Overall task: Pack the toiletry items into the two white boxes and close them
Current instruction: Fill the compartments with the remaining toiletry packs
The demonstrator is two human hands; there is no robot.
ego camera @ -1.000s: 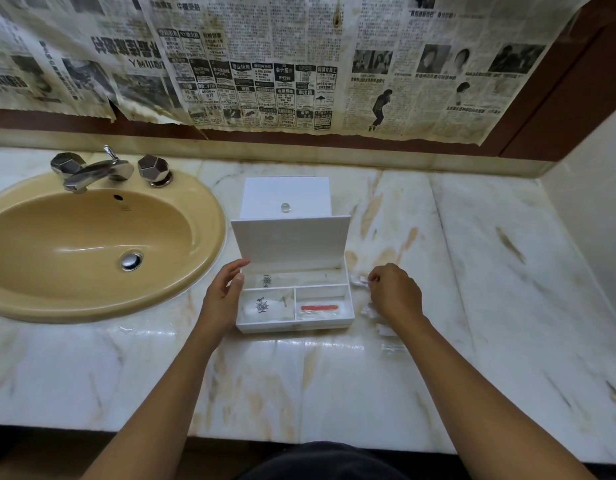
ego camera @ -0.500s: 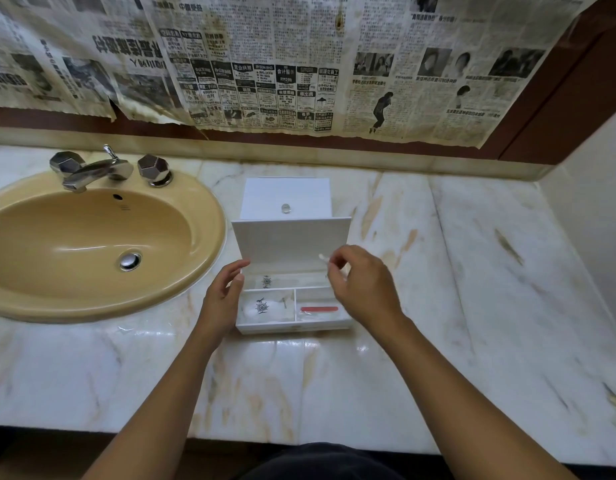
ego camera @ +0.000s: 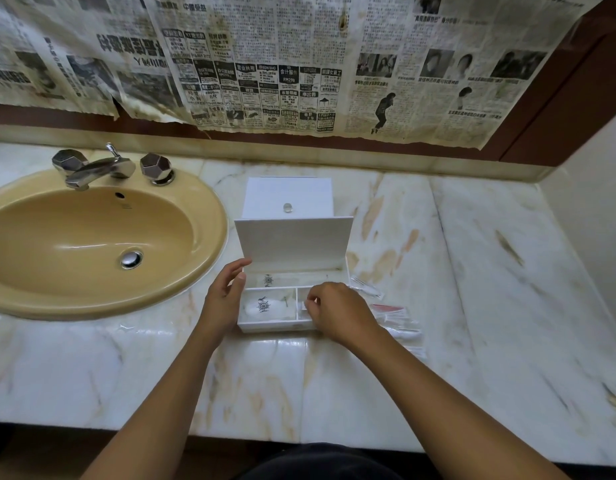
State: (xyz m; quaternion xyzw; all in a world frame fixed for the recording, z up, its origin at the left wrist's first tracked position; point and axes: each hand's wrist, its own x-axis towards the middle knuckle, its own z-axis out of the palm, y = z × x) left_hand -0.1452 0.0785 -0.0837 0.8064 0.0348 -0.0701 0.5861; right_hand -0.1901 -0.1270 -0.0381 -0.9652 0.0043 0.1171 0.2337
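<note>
bathroom – basin point(ego camera: 91, 237), tap point(ego camera: 91, 168), marble counter point(ego camera: 472, 306)

right hand point(ego camera: 337, 311) covering the front right compartment of the open box point(ego camera: 292, 271), whatever its fingers pinch hidden, packets point(ego camera: 394, 318) beside it partly behind the wrist and blurred, sink point(ego camera: 91, 237) cut off at left edge, newspaper point(ego camera: 282, 64) print too small to read

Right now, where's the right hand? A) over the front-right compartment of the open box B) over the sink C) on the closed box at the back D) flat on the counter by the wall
A: the right hand sits over the front-right compartment of the open box, fingers curled at its edge.
</note>
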